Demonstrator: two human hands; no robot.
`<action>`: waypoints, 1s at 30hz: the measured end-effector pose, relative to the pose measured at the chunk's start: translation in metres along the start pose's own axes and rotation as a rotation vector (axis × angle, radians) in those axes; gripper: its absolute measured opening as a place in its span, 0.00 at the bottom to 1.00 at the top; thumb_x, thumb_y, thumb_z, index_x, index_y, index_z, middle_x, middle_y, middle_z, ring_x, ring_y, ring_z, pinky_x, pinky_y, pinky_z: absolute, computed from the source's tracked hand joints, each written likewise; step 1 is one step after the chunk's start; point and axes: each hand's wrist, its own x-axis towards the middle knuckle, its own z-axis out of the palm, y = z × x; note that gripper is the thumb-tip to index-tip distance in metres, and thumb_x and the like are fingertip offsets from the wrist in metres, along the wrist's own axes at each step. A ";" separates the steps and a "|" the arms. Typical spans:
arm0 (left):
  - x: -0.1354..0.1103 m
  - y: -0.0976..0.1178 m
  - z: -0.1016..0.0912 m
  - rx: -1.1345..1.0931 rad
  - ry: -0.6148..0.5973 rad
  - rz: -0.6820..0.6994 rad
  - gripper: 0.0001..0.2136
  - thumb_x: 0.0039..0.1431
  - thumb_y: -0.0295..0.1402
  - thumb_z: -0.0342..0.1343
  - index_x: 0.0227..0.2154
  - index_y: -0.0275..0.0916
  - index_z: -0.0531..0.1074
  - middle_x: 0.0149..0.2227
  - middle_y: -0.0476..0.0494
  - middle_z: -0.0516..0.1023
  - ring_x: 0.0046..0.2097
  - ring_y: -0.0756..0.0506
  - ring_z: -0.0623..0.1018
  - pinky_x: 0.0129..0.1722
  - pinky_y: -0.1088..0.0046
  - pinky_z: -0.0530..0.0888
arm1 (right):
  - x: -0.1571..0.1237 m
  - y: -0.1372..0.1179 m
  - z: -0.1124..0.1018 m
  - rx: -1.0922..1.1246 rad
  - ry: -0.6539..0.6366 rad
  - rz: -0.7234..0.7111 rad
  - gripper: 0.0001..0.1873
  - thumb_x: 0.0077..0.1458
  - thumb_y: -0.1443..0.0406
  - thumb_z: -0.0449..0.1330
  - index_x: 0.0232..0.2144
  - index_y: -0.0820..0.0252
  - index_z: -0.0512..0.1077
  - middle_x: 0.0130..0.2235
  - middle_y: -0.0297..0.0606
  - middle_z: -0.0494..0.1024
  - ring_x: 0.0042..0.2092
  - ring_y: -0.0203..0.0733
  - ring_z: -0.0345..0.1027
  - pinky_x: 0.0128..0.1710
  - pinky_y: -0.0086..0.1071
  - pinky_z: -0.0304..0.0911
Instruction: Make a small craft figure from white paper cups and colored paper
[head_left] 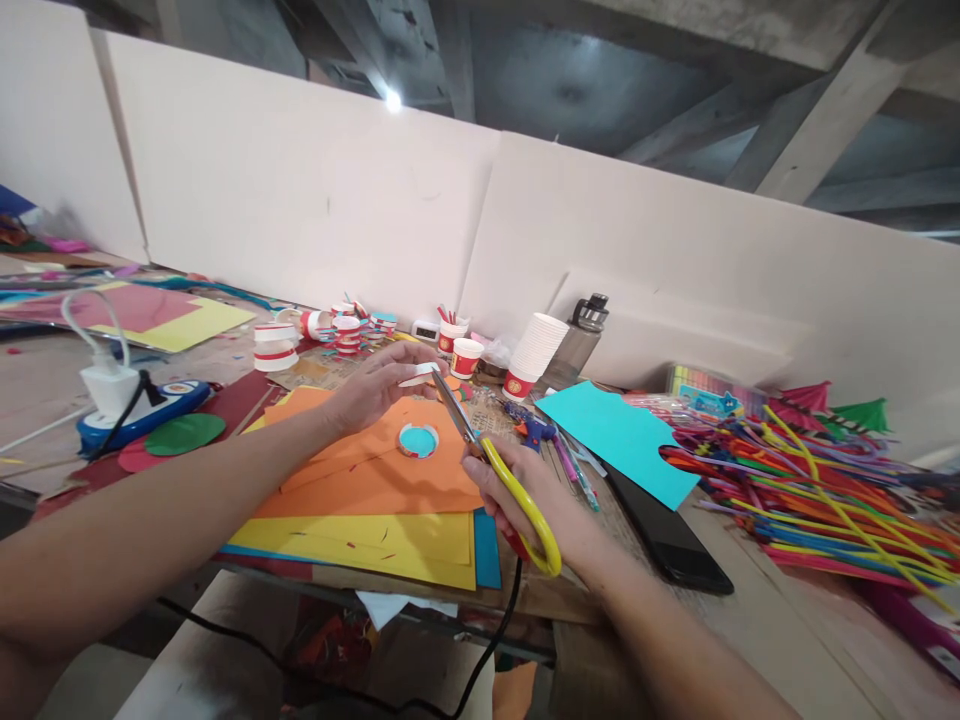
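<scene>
My left hand (384,385) pinches a small white strip (418,375), perhaps cut from a paper cup, above the table. In my right hand (525,490) is a pair of scissors (517,490) with yellow handles. Their blade tips meet the strip's right end; whether the blades are fully closed I cannot tell. Below my hands, a small ring with a turquoise middle (418,440) lies on orange paper (345,480). Yellow paper (360,545) shows under the orange sheets.
Paper cups stand at the back, including a tall stack (536,350) beside a bottle (581,335). On the right are turquoise paper (619,435), a black phone (667,530), a glue gun (534,430) and many pipe cleaners (840,490). A blue power strip (142,415) sits left.
</scene>
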 end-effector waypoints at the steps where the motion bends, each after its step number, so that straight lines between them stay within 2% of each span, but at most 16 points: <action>1: 0.000 0.000 0.000 0.001 0.016 -0.010 0.10 0.56 0.34 0.61 0.40 0.36 0.77 0.45 0.36 0.80 0.46 0.40 0.78 0.41 0.64 0.77 | -0.001 0.000 -0.001 0.013 -0.011 0.011 0.19 0.60 0.48 0.58 0.31 0.56 0.61 0.22 0.25 0.65 0.19 0.29 0.58 0.17 0.23 0.54; 6: 0.002 0.001 0.003 0.020 0.079 -0.025 0.11 0.57 0.37 0.62 0.38 0.35 0.76 0.42 0.38 0.81 0.42 0.43 0.79 0.38 0.66 0.78 | -0.001 0.004 -0.004 -0.038 -0.051 0.013 0.18 0.61 0.48 0.56 0.39 0.56 0.63 0.23 0.25 0.66 0.20 0.32 0.61 0.19 0.25 0.57; 8: 0.003 0.001 0.003 0.013 0.097 -0.013 0.11 0.57 0.38 0.62 0.37 0.35 0.76 0.41 0.38 0.81 0.40 0.44 0.78 0.37 0.66 0.78 | 0.000 0.007 -0.004 -0.111 -0.022 -0.020 0.16 0.63 0.50 0.53 0.38 0.56 0.65 0.22 0.26 0.66 0.21 0.33 0.62 0.20 0.25 0.56; 11: 0.004 0.001 0.001 -0.002 0.100 -0.021 0.11 0.60 0.38 0.59 0.36 0.33 0.76 0.40 0.36 0.81 0.38 0.44 0.78 0.33 0.68 0.78 | 0.005 0.012 -0.007 -0.341 0.128 -0.142 0.12 0.62 0.56 0.54 0.32 0.57 0.68 0.23 0.29 0.68 0.24 0.34 0.61 0.23 0.27 0.52; 13: 0.004 0.000 0.000 -0.025 0.087 -0.047 0.11 0.61 0.37 0.57 0.36 0.32 0.76 0.39 0.35 0.81 0.36 0.44 0.79 0.30 0.69 0.77 | 0.009 0.016 -0.011 -0.536 0.261 -0.222 0.08 0.60 0.61 0.56 0.34 0.58 0.72 0.26 0.32 0.72 0.27 0.36 0.62 0.26 0.29 0.50; 16: 0.004 -0.001 -0.002 -0.063 0.080 -0.076 0.10 0.61 0.36 0.58 0.35 0.32 0.75 0.34 0.37 0.81 0.32 0.44 0.79 0.26 0.70 0.76 | 0.013 0.022 -0.018 -0.751 0.384 -0.258 0.14 0.57 0.66 0.56 0.45 0.57 0.75 0.32 0.37 0.78 0.30 0.39 0.66 0.28 0.30 0.51; 19: 0.004 -0.001 -0.002 -0.071 0.066 -0.086 0.10 0.61 0.36 0.58 0.33 0.32 0.75 0.32 0.37 0.81 0.30 0.44 0.79 0.25 0.70 0.76 | 0.017 0.028 -0.024 -0.929 0.448 -0.265 0.19 0.56 0.68 0.56 0.49 0.57 0.75 0.38 0.41 0.81 0.35 0.43 0.71 0.30 0.31 0.52; 23: 0.003 -0.001 -0.002 -0.074 0.012 -0.100 0.11 0.62 0.36 0.56 0.33 0.31 0.75 0.33 0.35 0.82 0.32 0.43 0.81 0.26 0.70 0.76 | 0.019 0.033 -0.028 -1.103 0.456 -0.249 0.24 0.56 0.68 0.55 0.55 0.55 0.72 0.43 0.43 0.82 0.39 0.47 0.74 0.30 0.32 0.54; 27: 0.002 0.000 -0.001 -0.054 -0.010 -0.114 0.13 0.63 0.38 0.55 0.35 0.31 0.75 0.34 0.33 0.82 0.37 0.38 0.83 0.25 0.71 0.76 | 0.015 0.029 -0.027 -1.193 0.454 -0.202 0.25 0.58 0.66 0.54 0.59 0.52 0.69 0.48 0.42 0.80 0.44 0.47 0.75 0.30 0.32 0.57; 30: 0.002 0.000 0.000 -0.051 -0.002 -0.115 0.13 0.64 0.38 0.55 0.35 0.30 0.75 0.34 0.33 0.82 0.37 0.38 0.83 0.24 0.71 0.76 | 0.013 0.024 -0.026 -1.240 0.454 -0.172 0.25 0.60 0.64 0.53 0.60 0.49 0.68 0.50 0.40 0.80 0.45 0.47 0.75 0.30 0.32 0.58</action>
